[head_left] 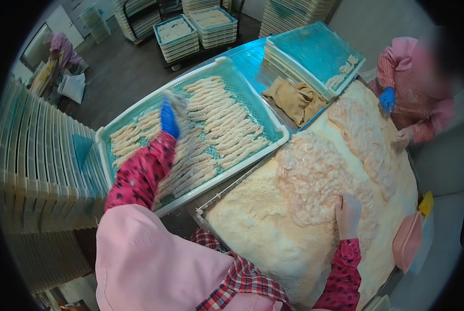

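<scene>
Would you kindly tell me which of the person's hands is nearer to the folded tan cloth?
Left. The left hand, in a blue glove, is over the teal tray beside the tan cloth; the right hand rests on the crumb heap, farther away.

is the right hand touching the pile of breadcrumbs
Touching. The head view shows the right hand pressed flat, fingers spread, onto the breadcrumb pile, with no gap under the palm.

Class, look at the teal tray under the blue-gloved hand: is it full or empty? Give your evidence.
Nearly full. Rows of breaded strips cover most of the tray; bare mesh shows only near its edges. The left hand hovers over the rows.
</scene>
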Demonstrator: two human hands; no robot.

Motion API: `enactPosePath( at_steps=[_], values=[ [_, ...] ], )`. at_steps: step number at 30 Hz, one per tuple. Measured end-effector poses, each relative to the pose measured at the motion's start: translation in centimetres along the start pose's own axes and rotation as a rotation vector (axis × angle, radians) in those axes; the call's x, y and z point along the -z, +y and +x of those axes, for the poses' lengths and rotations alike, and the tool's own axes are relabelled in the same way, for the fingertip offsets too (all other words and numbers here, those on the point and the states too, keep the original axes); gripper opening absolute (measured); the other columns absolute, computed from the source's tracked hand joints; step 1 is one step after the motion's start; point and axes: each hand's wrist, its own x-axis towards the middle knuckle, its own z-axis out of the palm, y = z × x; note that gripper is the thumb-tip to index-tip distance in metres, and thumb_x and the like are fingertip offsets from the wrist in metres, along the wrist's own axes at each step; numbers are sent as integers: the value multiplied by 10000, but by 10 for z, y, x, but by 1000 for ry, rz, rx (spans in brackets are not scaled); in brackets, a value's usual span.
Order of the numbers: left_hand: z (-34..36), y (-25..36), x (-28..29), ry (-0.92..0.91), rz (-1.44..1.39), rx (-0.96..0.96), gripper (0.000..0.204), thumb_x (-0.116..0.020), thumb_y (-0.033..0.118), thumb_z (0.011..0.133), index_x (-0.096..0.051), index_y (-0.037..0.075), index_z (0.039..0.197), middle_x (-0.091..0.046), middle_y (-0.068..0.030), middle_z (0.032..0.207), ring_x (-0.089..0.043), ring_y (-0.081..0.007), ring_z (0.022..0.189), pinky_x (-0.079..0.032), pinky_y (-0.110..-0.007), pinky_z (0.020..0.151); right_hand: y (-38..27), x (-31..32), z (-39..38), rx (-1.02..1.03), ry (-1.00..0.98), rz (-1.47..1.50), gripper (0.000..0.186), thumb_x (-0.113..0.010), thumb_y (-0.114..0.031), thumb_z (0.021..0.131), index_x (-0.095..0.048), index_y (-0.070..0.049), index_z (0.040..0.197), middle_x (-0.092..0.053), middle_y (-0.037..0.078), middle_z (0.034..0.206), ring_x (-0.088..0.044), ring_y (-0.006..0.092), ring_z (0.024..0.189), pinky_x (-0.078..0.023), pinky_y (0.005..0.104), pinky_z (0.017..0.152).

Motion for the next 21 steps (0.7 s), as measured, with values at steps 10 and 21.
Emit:
enactPosePath(
  at_steps=[10, 21],
  values=[
    [173, -23, 197, -519, 1515, -230, 443, -367, 310, 969, -513, -5, 1245, -530, -186, 1253, -486, -285, 1183, -351, -356, 1006, 8, -4, 11, 13, -114, 2, 179, -620, -46, 630, -560, -60, 799, -550, 130, 776, -530, 309, 824, -417, 413, 726],
    [-45, -1, 5, -713, 862, -75, 372, -421, 185, 971, -469, -19, 1278, -523, -123, 1256, -499, -212, 1150, -360, -318, 1000, -32, 64, -79, -103, -142, 554, 240, -590, -83, 684, -607, -63, 923, -597, 121, 875, -568, 287, 840, -448, 360, 790]
  ],
)
